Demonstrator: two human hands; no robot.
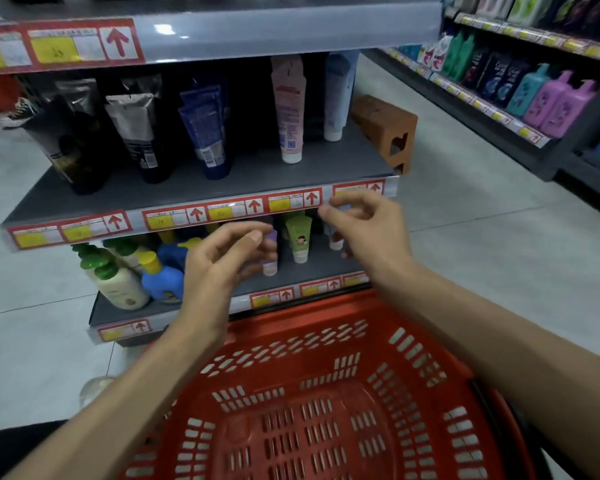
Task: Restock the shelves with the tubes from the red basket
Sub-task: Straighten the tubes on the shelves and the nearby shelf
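Tubes [299, 237], near shelf [321, 270]: light, soft-walled, cap-down, likely tippy; take mid-body. Red basket [326, 308] shows none. Left hand [222, 265], right hand [368, 230]: grip apart, empty.

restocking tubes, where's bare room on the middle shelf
Bare middle shelf between the blue tube and the pink tube, and the strip before the price labels. The left end is crowded with black tubes.

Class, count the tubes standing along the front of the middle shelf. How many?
5, left to right on the middle shelf: black tube, black-and-silver tube, dark blue tube, pink tube, pale blue tube. Others stand behind them, partly hidden.
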